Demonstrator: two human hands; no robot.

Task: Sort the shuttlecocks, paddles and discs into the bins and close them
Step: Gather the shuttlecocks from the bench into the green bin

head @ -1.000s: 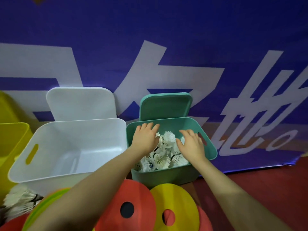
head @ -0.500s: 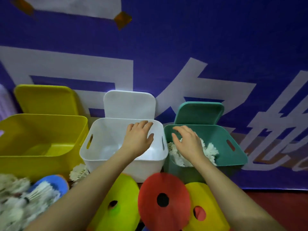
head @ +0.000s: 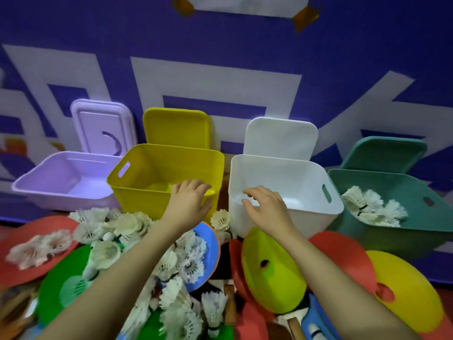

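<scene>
Four open bins stand in a row against the wall: lilac (head: 36, 182), yellow (head: 137, 192), white (head: 289, 212) and teal (head: 402, 231). The teal bin holds several white shuttlecocks (head: 372, 207). A heap of loose shuttlecocks (head: 171, 263) lies on coloured discs on the floor in front. My left hand (head: 188, 204) hovers empty, fingers relaxed, at the yellow bin's front right corner. My right hand (head: 267, 209) hangs empty, fingers loosely spread, over the white bin's front left corner. A wooden paddle handle (head: 294, 327) pokes out near the bottom.
Each bin's lid leans on the blue banner wall behind it: lilac lid (head: 103, 128), yellow lid (head: 176, 128), white lid (head: 282, 138), teal lid (head: 384, 153). Discs cover the floor: a lime one (head: 272, 271), red ones (head: 343, 256), a green one (head: 63, 285), a blue one (head: 210, 241).
The view has swung left, bringing the yellow and lilac bins in. Both hands left the teal bin's shuttlecocks and moved left, now empty over the yellow and white bins.
</scene>
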